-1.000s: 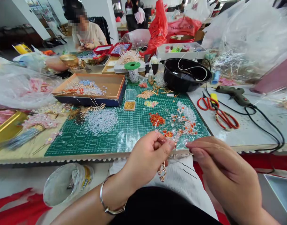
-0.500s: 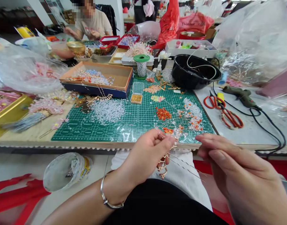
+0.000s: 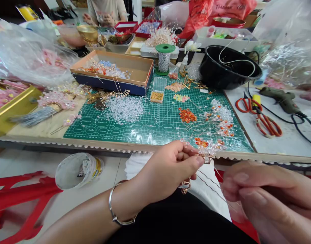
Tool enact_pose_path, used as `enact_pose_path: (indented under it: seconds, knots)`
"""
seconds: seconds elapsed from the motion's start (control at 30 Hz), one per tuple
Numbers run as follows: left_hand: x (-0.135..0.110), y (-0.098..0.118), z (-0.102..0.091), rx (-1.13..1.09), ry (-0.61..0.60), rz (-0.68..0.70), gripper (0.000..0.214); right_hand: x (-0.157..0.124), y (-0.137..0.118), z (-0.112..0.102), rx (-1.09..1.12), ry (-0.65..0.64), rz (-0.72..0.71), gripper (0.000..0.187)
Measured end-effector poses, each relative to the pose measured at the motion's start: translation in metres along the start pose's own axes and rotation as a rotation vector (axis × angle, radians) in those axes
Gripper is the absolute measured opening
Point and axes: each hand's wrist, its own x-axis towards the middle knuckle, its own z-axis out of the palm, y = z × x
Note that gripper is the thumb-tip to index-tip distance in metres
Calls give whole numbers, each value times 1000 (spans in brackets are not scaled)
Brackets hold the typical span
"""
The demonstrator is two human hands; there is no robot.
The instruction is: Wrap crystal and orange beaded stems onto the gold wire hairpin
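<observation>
My left hand point(image 3: 168, 167) is closed around a gold-coloured metal hair ornament point(image 3: 185, 186), thumb pressed against the fingers. Clear and orange beads point(image 3: 202, 142) show above the thumb, though I cannot tell which belong to the ornament and which lie behind. Two twisted wires point(image 3: 211, 187) trail from it down to the right. My right hand point(image 3: 269, 193), thumb and fingers pinched together, is at the right, apart from the left hand. A thin wire point(image 3: 217, 172) runs from the ornament to its fingertips; the tip of the pinch is partly hidden.
A green cutting mat point(image 3: 155, 127) bears heaps of clear beads point(image 3: 124, 109) and orange beads point(image 3: 187, 115). Behind stand a cardboard box point(image 3: 112, 83), a wire spool point(image 3: 163, 61) and a black basin point(image 3: 229, 67). Red-handled pliers point(image 3: 268, 125) and a glue gun point(image 3: 281, 98) lie right. A person sits opposite.
The view has tilted down and shifted left. My right hand has come lower and its fingertips have closed into a pinch at the wire. The left hand keeps its hold on the ornament.
</observation>
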Motion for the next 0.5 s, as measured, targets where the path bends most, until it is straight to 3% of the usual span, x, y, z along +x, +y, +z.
enact_pose_path:
  seconds: [0.17, 0.37, 0.5]
  knots:
    - [0, -9, -6, -64, -41, -27, 30, 3, -16, 6, -215, -133, -69, 9]
    - [-3, -11, -8, -98, -1, -32, 37, -1, -2, -4, -406, -59, -202, 16]
    - [-9, -7, -7, -80, 19, -32, 36, -5, 8, -9, -453, -57, -164, 31]
